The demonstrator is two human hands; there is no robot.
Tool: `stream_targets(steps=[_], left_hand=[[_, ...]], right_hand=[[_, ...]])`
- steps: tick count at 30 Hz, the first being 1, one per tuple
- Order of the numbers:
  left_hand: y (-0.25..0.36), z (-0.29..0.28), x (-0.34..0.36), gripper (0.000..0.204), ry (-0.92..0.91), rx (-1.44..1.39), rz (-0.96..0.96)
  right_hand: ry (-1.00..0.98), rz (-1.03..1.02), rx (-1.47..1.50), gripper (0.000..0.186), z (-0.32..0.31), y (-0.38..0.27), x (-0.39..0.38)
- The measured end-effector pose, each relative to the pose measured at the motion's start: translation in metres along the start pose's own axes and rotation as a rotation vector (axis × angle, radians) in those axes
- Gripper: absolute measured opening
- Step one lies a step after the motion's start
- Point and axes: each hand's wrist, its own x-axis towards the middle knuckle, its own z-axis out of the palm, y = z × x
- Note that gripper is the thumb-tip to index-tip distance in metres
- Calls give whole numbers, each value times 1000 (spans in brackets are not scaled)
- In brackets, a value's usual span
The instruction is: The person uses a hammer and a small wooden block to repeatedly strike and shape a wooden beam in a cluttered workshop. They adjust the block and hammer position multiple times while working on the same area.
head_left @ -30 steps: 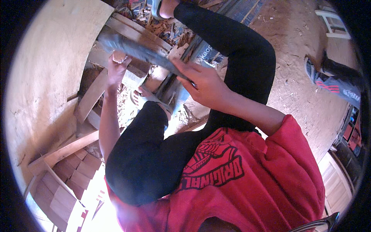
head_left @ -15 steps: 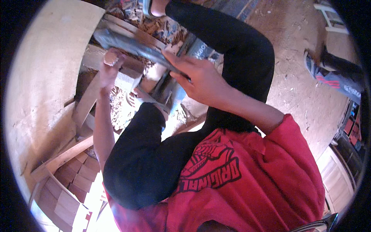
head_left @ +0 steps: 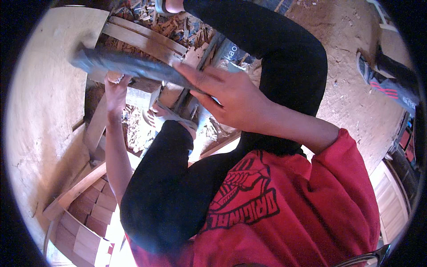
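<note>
My right hand (head_left: 231,93) is closed around the handle of a machete (head_left: 129,66), a long grey blade blurred by motion. The blade points to the left and passes just above, in the picture, my left hand (head_left: 116,95). Those left fingers grip a small wood piece (head_left: 115,78) with a pale, rough end; the blade covers part of it. Whether blade and wood touch, I cannot tell. Beside the left hand lies a squared wooden block (head_left: 143,95), and a bare foot (head_left: 155,115) rests close to it.
Wood chips (head_left: 178,29) cover the ground at the far side, near two long planks (head_left: 142,38). A large pale board (head_left: 49,89) stands at the left. Stacked wood blocks (head_left: 91,204) lie lower left. Another person's shoe (head_left: 364,69) shows at the right.
The machete has swung left and down in the picture, its blade now across the wood piece's upper side. The left hand and wood piece appear slightly farther left; the view has shifted a little.
</note>
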Motion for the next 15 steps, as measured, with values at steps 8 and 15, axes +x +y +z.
stream_targets(steps=[8,15], left_hand=[[-25,-16,4,35,-37,-3,61],[-29,-21,5,36,-99,29,69]], right_hand=[[-83,-2,-48,68,-3,16,7],[-35,-11,-5,69,2,19,9]])
